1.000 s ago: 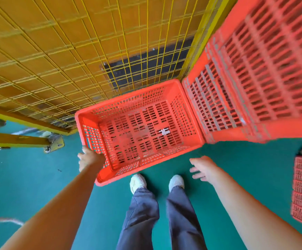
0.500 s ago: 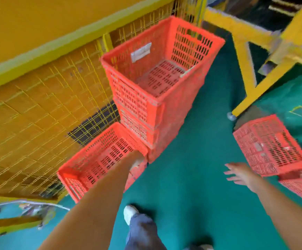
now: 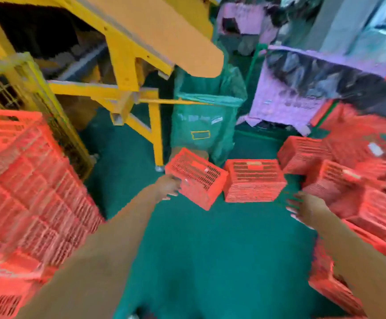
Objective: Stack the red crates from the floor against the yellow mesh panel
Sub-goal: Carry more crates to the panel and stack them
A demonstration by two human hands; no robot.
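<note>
The view is blurred. A tall stack of red crates (image 3: 28,194) fills the left side, in front of the yellow mesh panel (image 3: 4,94). Ahead on the green floor lie loose red crates: a tilted one (image 3: 197,178), an overturned one (image 3: 254,180) beside it, and a heap (image 3: 357,180) to the right. My left hand (image 3: 169,187) is stretched out with straight fingers at the tilted crate's near left edge; I cannot tell whether it touches. My right hand (image 3: 302,207) hovers with spread fingers, holding nothing, just left of the heap.
A yellow steel frame (image 3: 136,97) with a slanted leg stands behind the tilted crate. A green bag-lined bin (image 3: 208,116) sits at centre back, and a purple covered bulk (image 3: 302,88) at the back right. Green floor (image 3: 210,249) lies between the stack and the heap.
The view swung right, from the crates at the mesh panel to the loose crates on the floor. My left hand left the low crate and now reaches toward the tilted crate.
</note>
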